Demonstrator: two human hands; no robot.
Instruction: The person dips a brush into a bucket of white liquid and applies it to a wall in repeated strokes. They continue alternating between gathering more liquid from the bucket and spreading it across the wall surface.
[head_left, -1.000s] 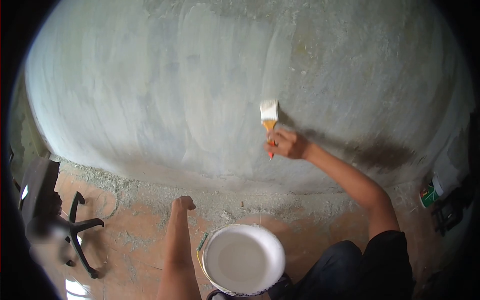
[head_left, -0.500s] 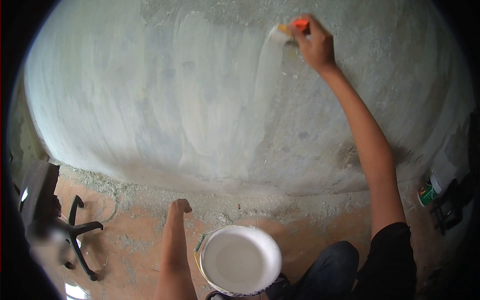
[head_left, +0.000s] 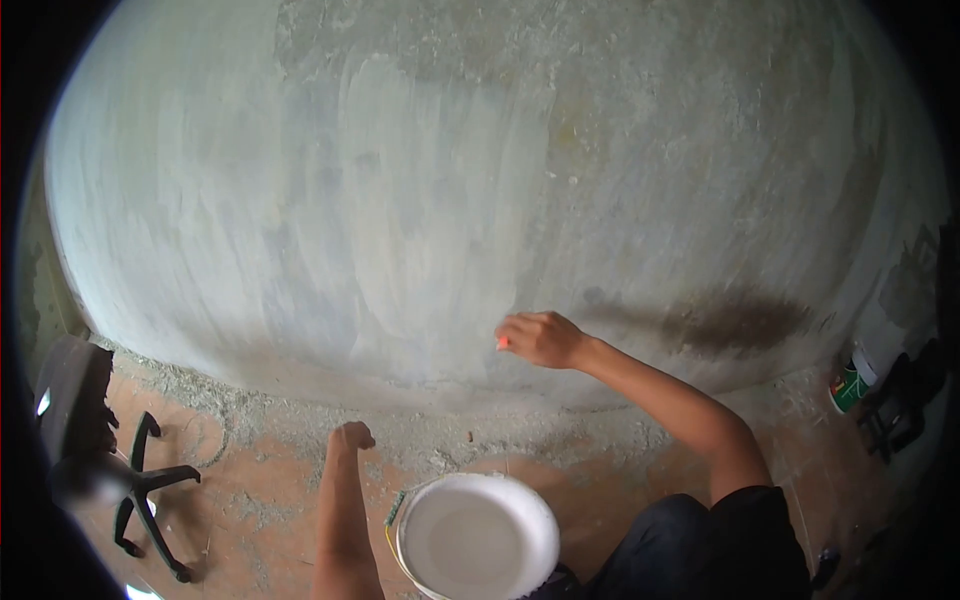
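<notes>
My right hand (head_left: 540,338) is closed around a paintbrush (head_left: 503,343) low in front of the wall. Only the orange end of its handle shows; the bristles are hidden by the hand. The wall (head_left: 430,200) carries pale, streaky vertical strokes on its left and middle, with rougher grey surface to the right. My left hand (head_left: 352,436) is curled into a loose fist above the floor, with nothing visible in it. Between my arms, close to my legs, stands a white bucket (head_left: 545,520) of whitish liquid.
A swivel chair (head_left: 140,480) with a dark base is at the left. Scraped flakes (head_left: 400,425) litter the tiled floor (head_left: 260,550) along the wall's foot. To the right stand a green-and-white can (head_left: 848,388) and a dark object (head_left: 900,410).
My right hand has come down from high on the wall to its lower part, toward the bucket, still gripping the paintbrush. My left hand stays nearly where it was.
</notes>
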